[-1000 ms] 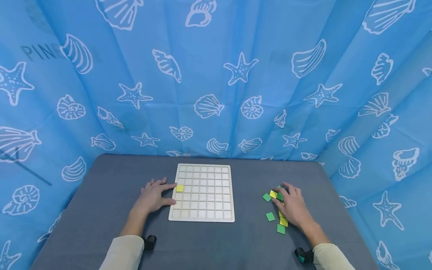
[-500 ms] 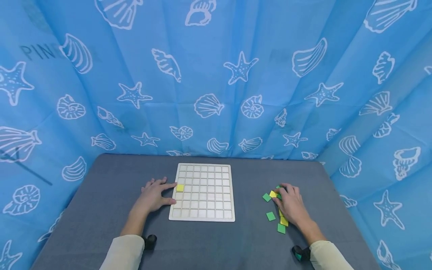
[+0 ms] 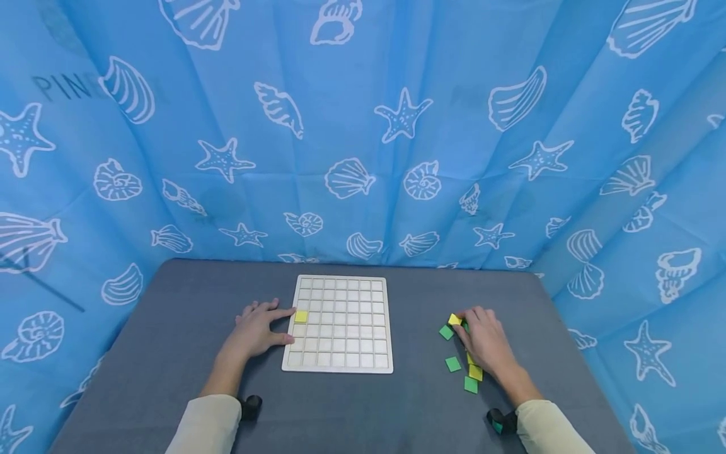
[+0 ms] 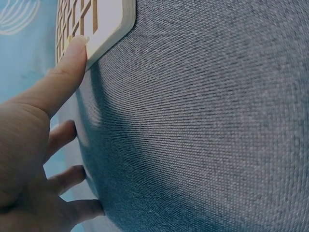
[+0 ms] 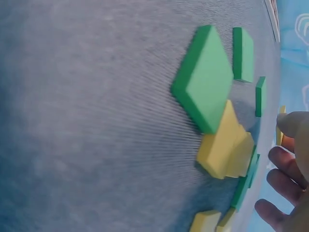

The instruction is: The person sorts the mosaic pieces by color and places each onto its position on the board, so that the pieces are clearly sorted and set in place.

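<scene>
A pale wooden grid board (image 3: 342, 359) lies on the table, with one yellow tile (image 3: 301, 316) in a cell of its left column. My left hand (image 3: 255, 331) rests at the board's left edge, thumb and index finger touching the rim, the other fingers spread on the cloth. Over the loose tiles at the right, my right hand (image 3: 486, 337) pinches a yellow tile (image 3: 455, 320) between thumb and fingertip; the right wrist view shows it raised above the cloth. Green tiles (image 3: 446, 332) and yellow tiles (image 3: 476, 372) lie below and beside that hand, some of them hidden by it.
A grey cloth (image 3: 351, 416) covers the table. Behind and on both sides hangs a blue curtain (image 3: 317, 145) with white shells and starfish. Separate green tiles (image 3: 453, 364) lie left of the right hand, another green tile (image 3: 471, 384) toward the front.
My right hand has shifted slightly left, taking the pinched yellow tile with it off the pile. My left hand and the board stay where they were.
</scene>
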`<action>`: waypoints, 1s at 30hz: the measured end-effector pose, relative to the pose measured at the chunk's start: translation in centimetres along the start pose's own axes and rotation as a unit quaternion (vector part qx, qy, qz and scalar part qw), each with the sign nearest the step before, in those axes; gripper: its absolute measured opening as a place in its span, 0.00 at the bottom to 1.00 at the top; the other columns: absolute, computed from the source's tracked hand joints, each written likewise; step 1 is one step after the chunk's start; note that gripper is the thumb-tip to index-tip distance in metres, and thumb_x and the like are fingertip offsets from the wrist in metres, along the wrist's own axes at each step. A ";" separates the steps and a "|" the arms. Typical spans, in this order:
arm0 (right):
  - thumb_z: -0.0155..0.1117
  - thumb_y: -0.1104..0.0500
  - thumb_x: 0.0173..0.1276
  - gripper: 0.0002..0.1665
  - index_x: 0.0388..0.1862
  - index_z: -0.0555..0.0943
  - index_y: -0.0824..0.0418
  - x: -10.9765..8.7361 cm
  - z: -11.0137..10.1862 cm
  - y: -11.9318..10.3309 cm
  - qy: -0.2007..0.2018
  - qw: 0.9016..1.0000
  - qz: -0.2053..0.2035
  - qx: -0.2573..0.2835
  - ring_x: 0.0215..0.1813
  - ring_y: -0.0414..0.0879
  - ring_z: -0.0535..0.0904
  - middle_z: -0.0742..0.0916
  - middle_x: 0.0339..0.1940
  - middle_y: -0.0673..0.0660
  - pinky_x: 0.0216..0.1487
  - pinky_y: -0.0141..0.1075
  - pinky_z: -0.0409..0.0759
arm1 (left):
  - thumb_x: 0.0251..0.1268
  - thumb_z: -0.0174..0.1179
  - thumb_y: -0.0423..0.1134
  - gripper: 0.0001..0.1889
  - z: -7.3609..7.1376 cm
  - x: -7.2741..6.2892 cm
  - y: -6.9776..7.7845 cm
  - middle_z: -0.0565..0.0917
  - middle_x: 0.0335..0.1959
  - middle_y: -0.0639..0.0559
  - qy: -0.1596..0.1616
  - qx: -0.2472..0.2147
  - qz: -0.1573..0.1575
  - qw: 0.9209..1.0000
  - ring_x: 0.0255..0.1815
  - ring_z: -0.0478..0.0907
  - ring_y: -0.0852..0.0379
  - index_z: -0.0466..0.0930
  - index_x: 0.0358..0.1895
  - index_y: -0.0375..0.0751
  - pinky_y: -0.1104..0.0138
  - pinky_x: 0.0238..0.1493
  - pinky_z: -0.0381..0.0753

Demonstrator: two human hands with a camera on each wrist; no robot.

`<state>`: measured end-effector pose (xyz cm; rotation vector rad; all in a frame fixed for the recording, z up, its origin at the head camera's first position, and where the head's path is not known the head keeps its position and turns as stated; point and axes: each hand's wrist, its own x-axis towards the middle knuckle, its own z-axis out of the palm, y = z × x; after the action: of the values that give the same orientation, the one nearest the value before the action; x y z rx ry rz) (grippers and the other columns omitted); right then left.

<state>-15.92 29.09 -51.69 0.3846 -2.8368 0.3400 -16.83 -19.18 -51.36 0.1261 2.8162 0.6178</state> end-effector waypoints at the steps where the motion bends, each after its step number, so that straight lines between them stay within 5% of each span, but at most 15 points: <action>1: 0.69 0.59 0.71 0.13 0.50 0.83 0.65 0.0 -0.1 -0.1 0.001 1.000 -0.003 -0.002 0.49 0.58 0.76 0.84 0.45 0.61 0.47 0.52 0.76 | 0.57 0.73 0.57 0.38 0.1 0.0 0.0 0.62 0.80 0.36 -0.001 0.000 0.000 1.000 0.80 0.47 0.20 0.74 0.73 0.59 0.21 0.68 0.50; 14: 0.69 0.58 0.71 0.15 0.52 0.84 0.66 1.6 -1.1 -1.3 0.005 0.999 -0.046 0.006 0.42 0.52 0.78 0.86 0.43 0.59 0.42 0.47 0.77 | 0.56 0.74 0.56 0.38 0.1 0.0 0.2 0.62 0.80 0.36 -0.001 -0.002 -0.006 1.000 0.80 0.47 0.20 0.74 0.73 0.58 0.21 0.68 0.49; 25: 0.68 0.57 0.72 0.15 0.53 0.84 0.64 3.5 -1.2 -3.7 -0.043 0.998 -0.051 0.017 0.44 0.51 0.78 0.86 0.44 0.58 0.45 0.46 0.78 | 0.57 0.73 0.56 0.38 0.0 0.1 0.2 0.61 0.81 0.36 -0.008 -0.004 -0.013 1.000 0.80 0.45 0.20 0.73 0.73 0.59 0.21 0.69 0.48; 30: 0.69 0.58 0.71 0.14 0.52 0.85 0.63 4.2 -0.6 -4.8 -0.025 0.997 -0.064 0.029 0.43 0.50 0.77 0.86 0.43 0.57 0.43 0.44 0.79 | 0.57 0.73 0.56 0.38 -0.1 0.2 0.2 0.61 0.81 0.36 -0.008 -0.006 -0.010 1.000 0.80 0.46 0.20 0.73 0.74 0.59 0.21 0.69 0.48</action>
<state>-18.36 23.74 -49.03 0.5918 -2.8381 0.3924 -17.00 -18.97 -51.21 0.0996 2.7947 0.6262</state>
